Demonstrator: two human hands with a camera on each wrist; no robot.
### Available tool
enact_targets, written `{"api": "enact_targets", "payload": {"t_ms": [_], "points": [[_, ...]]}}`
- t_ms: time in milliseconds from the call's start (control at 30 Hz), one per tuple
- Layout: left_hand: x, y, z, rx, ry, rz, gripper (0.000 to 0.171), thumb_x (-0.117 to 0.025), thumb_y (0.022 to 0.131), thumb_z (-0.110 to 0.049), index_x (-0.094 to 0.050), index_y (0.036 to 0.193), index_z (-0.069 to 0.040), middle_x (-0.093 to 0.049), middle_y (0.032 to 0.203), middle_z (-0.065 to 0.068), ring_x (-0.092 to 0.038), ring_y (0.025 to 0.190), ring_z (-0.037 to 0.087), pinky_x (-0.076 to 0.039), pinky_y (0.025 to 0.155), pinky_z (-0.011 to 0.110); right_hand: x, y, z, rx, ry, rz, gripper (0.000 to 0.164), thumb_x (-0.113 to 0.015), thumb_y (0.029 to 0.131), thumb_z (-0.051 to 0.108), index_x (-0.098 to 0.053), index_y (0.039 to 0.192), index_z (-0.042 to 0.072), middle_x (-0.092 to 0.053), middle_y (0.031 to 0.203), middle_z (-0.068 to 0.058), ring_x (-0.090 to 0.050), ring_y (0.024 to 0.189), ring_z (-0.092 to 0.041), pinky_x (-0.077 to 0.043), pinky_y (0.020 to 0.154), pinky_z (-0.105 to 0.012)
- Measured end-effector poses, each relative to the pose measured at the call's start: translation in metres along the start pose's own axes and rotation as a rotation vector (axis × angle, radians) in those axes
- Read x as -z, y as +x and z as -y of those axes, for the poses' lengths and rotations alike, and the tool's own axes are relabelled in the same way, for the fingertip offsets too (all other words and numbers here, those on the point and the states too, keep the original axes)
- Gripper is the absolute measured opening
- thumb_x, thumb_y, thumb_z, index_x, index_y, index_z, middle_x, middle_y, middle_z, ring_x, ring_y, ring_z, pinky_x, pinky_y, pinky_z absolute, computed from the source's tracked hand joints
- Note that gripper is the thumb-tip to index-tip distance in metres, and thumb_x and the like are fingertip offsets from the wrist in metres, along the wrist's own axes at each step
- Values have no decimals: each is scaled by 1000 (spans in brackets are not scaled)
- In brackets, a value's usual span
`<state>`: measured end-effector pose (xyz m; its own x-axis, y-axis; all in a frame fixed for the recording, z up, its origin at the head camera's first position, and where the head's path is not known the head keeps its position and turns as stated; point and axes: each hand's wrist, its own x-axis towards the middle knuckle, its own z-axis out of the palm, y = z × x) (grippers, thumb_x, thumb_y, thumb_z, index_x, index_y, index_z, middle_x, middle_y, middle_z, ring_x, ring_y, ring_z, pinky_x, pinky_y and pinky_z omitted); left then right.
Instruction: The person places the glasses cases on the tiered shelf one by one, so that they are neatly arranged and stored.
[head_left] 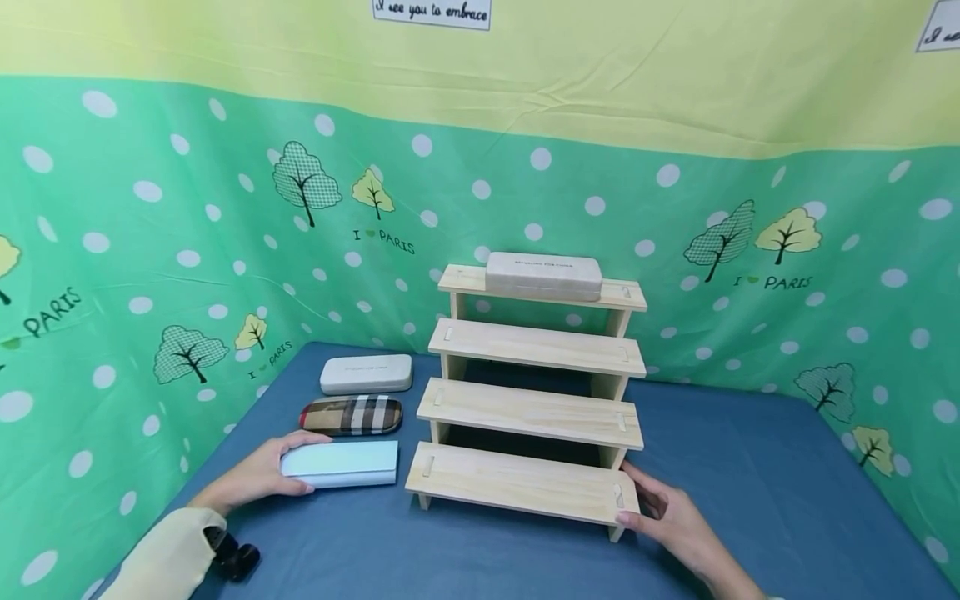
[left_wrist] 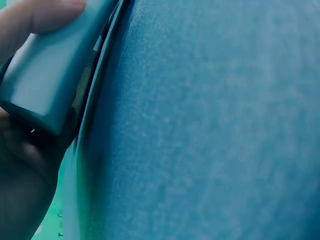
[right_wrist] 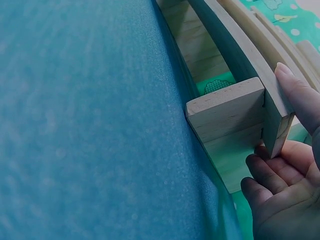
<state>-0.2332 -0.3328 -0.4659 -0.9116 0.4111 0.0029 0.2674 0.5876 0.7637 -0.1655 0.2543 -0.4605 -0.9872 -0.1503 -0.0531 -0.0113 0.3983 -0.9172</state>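
Observation:
My left hand (head_left: 253, 472) grips the left end of a light blue glasses case (head_left: 345, 463) that lies on the table, thumb along its near side. In the left wrist view a finger rests on the case (left_wrist: 47, 75), beside the blue cloth. The right hand (head_left: 678, 527) holds the right end of the lowest step of a stepped wooden display rack (head_left: 517, 483). Seen from the right wrist, the thumb lies on top of the step (right_wrist: 250, 60) and the fingers are curled underneath. A pale glasses case (head_left: 543, 277) sits on the top step.
Behind the light blue case lie a plaid glasses case (head_left: 352, 415) and a white glasses case (head_left: 366, 374), left of the rack. Blue cloth (head_left: 735, 450) covers the table. A green and yellow printed curtain (head_left: 600, 200) hangs close behind the rack.

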Motion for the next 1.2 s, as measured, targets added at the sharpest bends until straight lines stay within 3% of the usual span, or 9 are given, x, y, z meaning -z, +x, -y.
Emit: {"api": "enact_targets", "payload": {"t_ms": [267,633,1000,1200], "points": [[11,-5,-8,-183,24,-97,58,-78,70,-12,-57,124,-6,-58,113,11,-52,88,7,-41,67,26,-1,2,-2,5,3,0,71,-72,83,18,-37,141,-5,-39,141,-28,-42,127,-41,-44,92,-30],[31,-5,-26,-202,49,-115,58,-77,72,-11,-56,125,-2,-57,116,0,-51,89,9,-43,66,27,0,1,0,-20,-9,8,73,-71,84,21,-36,141,-5,-37,143,-27,-40,129,-40,-43,96,-36],[56,4,-71,-304,101,-112,56,-75,72,-8,-57,125,-10,-56,114,-6,-51,86,12,-44,64,28,-1,1,1,-40,-18,3,74,-72,83,24,-36,142,-4,-36,144,-25,-39,129,-41,-41,97,-42],[63,15,-95,-298,154,-116,58,-76,72,-11,-57,127,-12,-54,120,-4,-50,91,11,-44,68,28,0,0,2,-28,-25,0,73,-72,84,23,-37,141,-4,-38,143,-26,-39,129,-40,-42,97,-42]]}}
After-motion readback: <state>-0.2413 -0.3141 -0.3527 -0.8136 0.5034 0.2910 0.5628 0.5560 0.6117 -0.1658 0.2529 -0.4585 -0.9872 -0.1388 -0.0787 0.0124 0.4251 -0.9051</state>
